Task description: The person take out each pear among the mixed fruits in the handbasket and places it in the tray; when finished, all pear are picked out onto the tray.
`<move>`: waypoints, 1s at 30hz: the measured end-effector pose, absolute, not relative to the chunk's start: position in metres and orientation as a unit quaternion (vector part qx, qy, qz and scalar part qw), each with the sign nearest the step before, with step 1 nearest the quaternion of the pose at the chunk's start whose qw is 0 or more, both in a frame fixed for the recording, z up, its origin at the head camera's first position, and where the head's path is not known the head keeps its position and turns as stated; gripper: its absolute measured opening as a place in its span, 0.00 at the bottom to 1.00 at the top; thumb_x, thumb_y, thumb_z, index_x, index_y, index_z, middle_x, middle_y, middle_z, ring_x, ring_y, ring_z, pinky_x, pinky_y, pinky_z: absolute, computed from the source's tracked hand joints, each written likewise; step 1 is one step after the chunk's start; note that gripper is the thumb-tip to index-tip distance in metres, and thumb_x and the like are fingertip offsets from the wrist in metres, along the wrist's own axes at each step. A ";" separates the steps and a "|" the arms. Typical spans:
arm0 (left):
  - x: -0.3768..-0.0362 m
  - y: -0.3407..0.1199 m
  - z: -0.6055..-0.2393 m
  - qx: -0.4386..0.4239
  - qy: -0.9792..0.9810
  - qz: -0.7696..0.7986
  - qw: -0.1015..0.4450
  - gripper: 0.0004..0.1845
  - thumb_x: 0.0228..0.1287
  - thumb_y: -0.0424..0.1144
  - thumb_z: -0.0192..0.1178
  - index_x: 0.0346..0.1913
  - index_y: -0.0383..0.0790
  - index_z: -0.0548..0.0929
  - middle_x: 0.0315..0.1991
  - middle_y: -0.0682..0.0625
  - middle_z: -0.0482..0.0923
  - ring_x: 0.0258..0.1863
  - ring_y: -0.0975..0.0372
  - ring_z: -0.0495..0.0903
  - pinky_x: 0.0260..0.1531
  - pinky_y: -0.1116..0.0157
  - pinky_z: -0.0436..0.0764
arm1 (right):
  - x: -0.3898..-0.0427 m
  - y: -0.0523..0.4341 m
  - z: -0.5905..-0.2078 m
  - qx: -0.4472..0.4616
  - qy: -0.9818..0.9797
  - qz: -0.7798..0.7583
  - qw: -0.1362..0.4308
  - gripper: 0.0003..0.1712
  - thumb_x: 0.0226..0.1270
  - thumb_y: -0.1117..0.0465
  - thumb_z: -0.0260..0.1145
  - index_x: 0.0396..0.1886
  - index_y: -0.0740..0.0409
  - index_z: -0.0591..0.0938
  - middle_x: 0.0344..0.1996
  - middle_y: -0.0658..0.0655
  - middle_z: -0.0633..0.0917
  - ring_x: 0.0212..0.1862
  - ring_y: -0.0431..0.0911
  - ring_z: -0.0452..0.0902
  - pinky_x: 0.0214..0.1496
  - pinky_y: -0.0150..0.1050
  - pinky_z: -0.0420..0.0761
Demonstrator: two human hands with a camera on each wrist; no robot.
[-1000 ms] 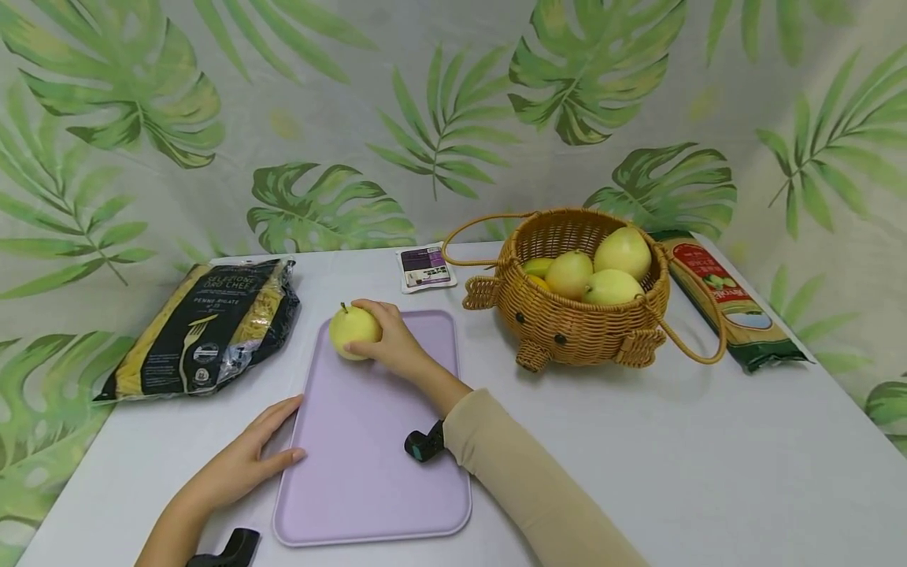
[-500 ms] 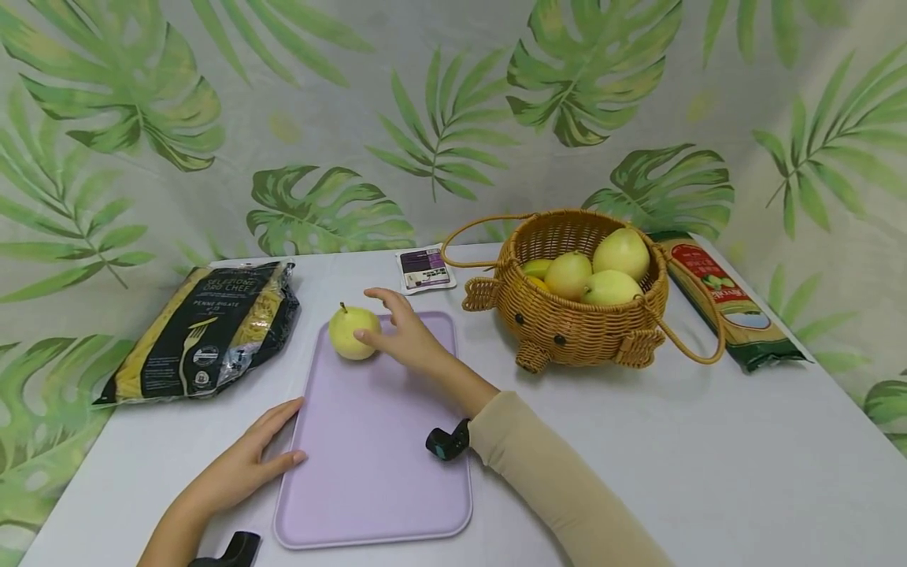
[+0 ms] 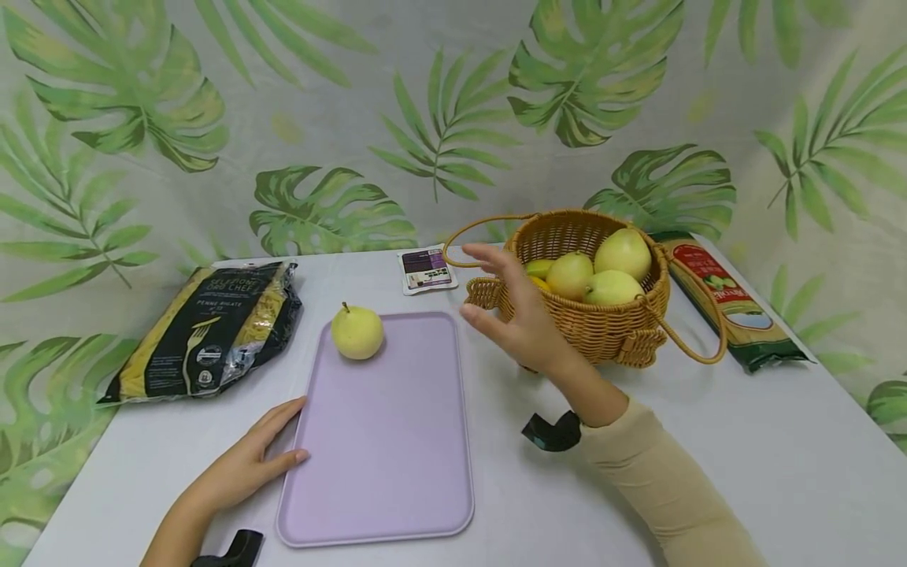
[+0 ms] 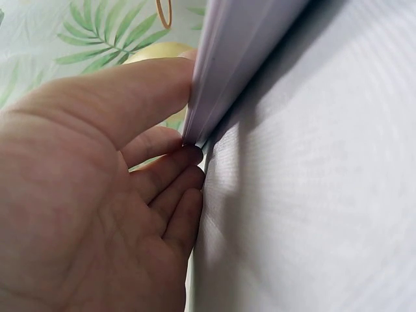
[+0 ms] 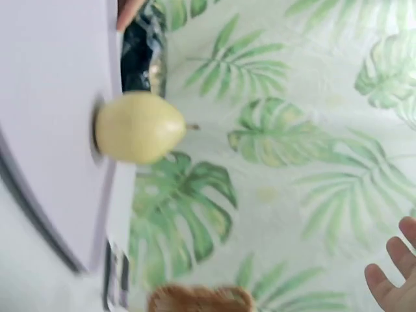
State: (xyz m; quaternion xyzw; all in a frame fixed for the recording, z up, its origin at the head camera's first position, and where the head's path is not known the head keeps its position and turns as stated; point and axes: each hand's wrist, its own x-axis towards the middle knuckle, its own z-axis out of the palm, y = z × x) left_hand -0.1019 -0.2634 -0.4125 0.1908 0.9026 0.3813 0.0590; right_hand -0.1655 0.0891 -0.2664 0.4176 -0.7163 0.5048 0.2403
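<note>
With fingers spread and empty, the right hand [image 3: 520,319] nears the basket [image 3: 602,335] at 2 o'clock and could tip it, while the left hand [image 3: 244,465] lies flat against the tray [image 3: 386,472].

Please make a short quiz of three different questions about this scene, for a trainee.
1. True or false: the right hand grips the pear on the tray.
2. What does the left hand touch? A) the pasta bag B) the tray's edge C) the basket
3. Fill in: the other pears lie in the ____.

Key: 1 false, the hand is open, in the air before the basket. 2 B. 3 basket.
</note>
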 end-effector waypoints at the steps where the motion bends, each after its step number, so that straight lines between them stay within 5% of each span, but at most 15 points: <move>1: -0.102 -0.264 -0.413 0.191 0.903 0.382 0.058 0.36 0.51 0.46 0.56 0.62 0.46 0.53 0.59 0.50 0.51 0.58 0.53 0.48 0.47 0.87 0.43 | -0.164 0.097 -0.264 0.415 -0.721 0.495 0.251 0.35 0.55 0.48 0.54 0.50 0.74 0.61 0.50 0.67 0.65 0.53 0.50 0.59 0.53 0.49 0.60; 6: -0.101 -0.264 -0.414 0.188 0.904 0.381 0.057 0.36 0.51 0.45 0.56 0.62 0.46 0.53 0.59 0.49 0.52 0.58 0.52 0.48 0.47 0.87 0.43 | -0.162 0.136 -0.256 0.391 -0.756 0.448 0.272 0.36 0.54 0.47 0.55 0.51 0.73 0.62 0.50 0.66 0.65 0.54 0.51 0.58 0.54 0.46 0.58; 11: -0.100 -0.264 -0.414 0.182 0.907 0.375 0.057 0.36 0.50 0.46 0.56 0.62 0.47 0.53 0.59 0.50 0.52 0.58 0.53 0.48 0.48 0.86 0.43 | -0.165 0.174 -0.257 0.338 -0.815 0.404 0.241 0.31 0.51 0.61 0.61 0.54 0.67 0.61 0.52 0.63 0.64 0.55 0.50 0.56 0.53 0.48 0.57; 15: -0.100 -0.264 -0.413 0.174 0.909 0.373 0.066 0.36 0.50 0.48 0.56 0.62 0.48 0.53 0.59 0.50 0.51 0.58 0.53 0.47 0.56 0.68 0.48 | -0.174 0.204 -0.263 0.287 -0.859 0.372 0.201 0.34 0.48 0.66 0.62 0.57 0.58 0.60 0.53 0.58 0.63 0.55 0.52 0.54 0.50 0.56 0.56; 19: -0.101 -0.265 -0.413 0.169 0.908 0.376 0.075 0.36 0.50 0.49 0.55 0.62 0.49 0.52 0.59 0.50 0.51 0.59 0.53 0.47 0.51 0.51 0.51 | -0.190 0.233 -0.272 0.247 -0.892 0.353 0.140 0.36 0.50 0.60 0.62 0.59 0.41 0.57 0.56 0.51 0.60 0.55 0.54 0.54 0.47 0.59 0.57; 26: -0.101 -0.266 -0.414 0.173 0.912 0.367 0.067 0.36 0.50 0.49 0.55 0.62 0.49 0.53 0.59 0.52 0.51 0.59 0.55 0.47 0.55 0.62 0.51 | -0.205 0.258 -0.277 0.230 -0.925 0.294 0.072 0.34 0.52 0.52 0.60 0.59 0.38 0.56 0.57 0.49 0.58 0.54 0.56 0.55 0.45 0.58 0.59; 30: -0.102 -0.266 -0.414 0.173 0.911 0.367 0.070 0.36 0.50 0.49 0.55 0.62 0.49 0.53 0.59 0.52 0.51 0.59 0.55 0.47 0.54 0.57 0.51 | -0.211 0.264 -0.278 0.235 -0.928 0.286 0.041 0.34 0.52 0.52 0.59 0.59 0.38 0.56 0.57 0.52 0.58 0.53 0.55 0.57 0.44 0.57 0.62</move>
